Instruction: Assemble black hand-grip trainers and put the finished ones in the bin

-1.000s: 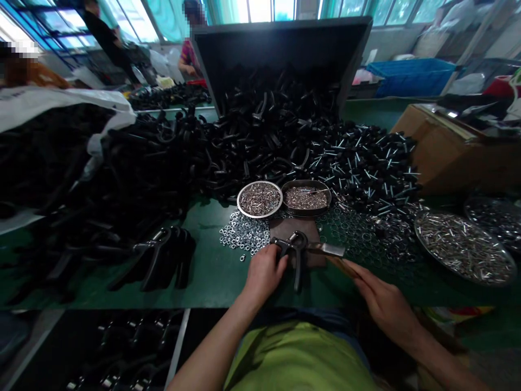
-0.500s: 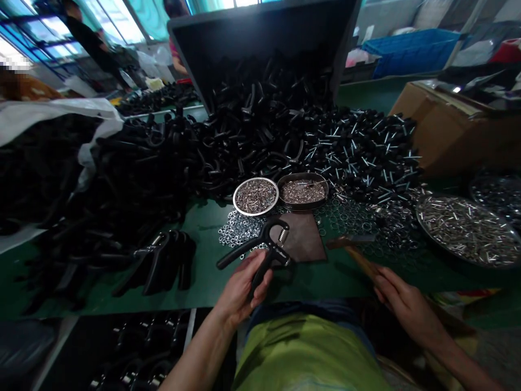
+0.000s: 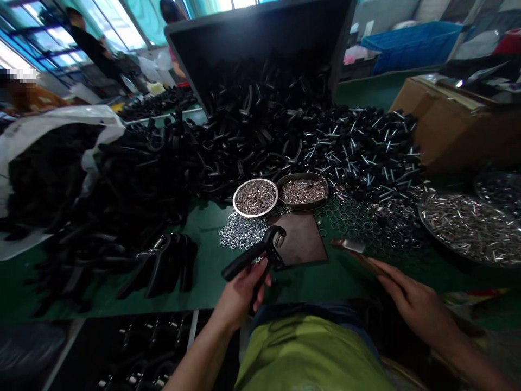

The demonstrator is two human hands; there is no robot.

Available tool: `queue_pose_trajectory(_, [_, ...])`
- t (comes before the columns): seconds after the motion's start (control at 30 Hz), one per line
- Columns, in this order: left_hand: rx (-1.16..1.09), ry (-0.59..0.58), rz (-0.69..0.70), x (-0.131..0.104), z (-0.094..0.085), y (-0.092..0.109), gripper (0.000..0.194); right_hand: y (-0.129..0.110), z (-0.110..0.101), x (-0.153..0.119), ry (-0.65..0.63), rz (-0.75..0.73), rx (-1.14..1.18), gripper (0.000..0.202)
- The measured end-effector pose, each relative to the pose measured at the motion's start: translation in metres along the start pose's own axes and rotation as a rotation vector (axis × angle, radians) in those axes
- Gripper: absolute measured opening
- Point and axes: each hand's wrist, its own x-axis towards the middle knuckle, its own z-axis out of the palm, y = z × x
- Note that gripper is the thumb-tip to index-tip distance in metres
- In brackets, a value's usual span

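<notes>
My left hand [image 3: 243, 288] is closed around one handle of a black hand grip strengthener [image 3: 272, 251], held tilted over the near edge of a flat brown plate [image 3: 303, 239]. Its metal spring shows only in part. To the right, my right hand [image 3: 407, 290] grips the wooden handle of a hammer [image 3: 354, 247], whose metal head hovers beside the plate. Behind the grip strengthener lie many small silver nuts [image 3: 240, 231]. A round dish of pins [image 3: 255, 197] and a dark oval tin of small metal parts [image 3: 304, 191] stand beyond the plate.
Several finished-looking grips [image 3: 171, 263] lie at left on the green table [image 3: 211, 222]. Black handles spill from a dark bin [image 3: 260, 43]. Handles with metal rods [image 3: 362, 152], a cardboard box [image 3: 448, 125] and a tray of pins [image 3: 472, 228] occupy the right. People are in the background.
The grip strengthener has turned in my left hand, so its spring shows less. The hammer has rotated, with its head's shiny face now more visible.
</notes>
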Motion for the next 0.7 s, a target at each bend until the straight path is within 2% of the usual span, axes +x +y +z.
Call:
queue_pose_trajectory(0.1, [0.555, 0.262, 0.4, -0.004, -0.006, 0.004, 0.039, 0.016, 0.007, -0.004, 0.121, -0.103, -0.262, 0.038])
queue_pose_trajectory(0.17, [0.847, 0.391, 0.587, -0.001, -0.01, 0.001, 0.039, 0.029, 0.014, -0.007, 0.15, -0.16, -0.413, 0.039])
queue_pose_trajectory(0.23, [0.995, 0.415, 0.679, 0.002, -0.013, -0.006, 0.04, 0.039, 0.022, -0.008, 0.155, -0.198, -0.492, 0.04])
queue_pose_trajectory(0.33, [1.013, 0.402, 0.678, 0.003, -0.013, -0.014, 0.041, 0.039, 0.029, -0.002, 0.168, -0.194, -0.497, 0.037])
queue_pose_trajectory(0.43, [0.91, 0.376, 0.632, 0.0, -0.01, -0.016, 0.042, 0.01, 0.028, 0.015, 0.171, -0.168, -0.314, 0.03])
queue_pose_trajectory(0.53, [0.751, 0.332, 0.583, -0.003, -0.008, -0.015, 0.043, -0.041, 0.027, 0.043, 0.144, -0.148, 0.105, 0.029])
queue_pose_trajectory(0.6, [0.637, 0.313, 0.558, -0.005, -0.007, -0.015, 0.043, -0.077, 0.028, 0.066, 0.045, -0.071, 0.377, 0.03])
queue_pose_trajectory(0.7, [0.564, 0.299, 0.539, -0.01, -0.009, -0.014, 0.042, -0.123, 0.032, 0.096, -0.201, 0.081, 0.73, 0.038])
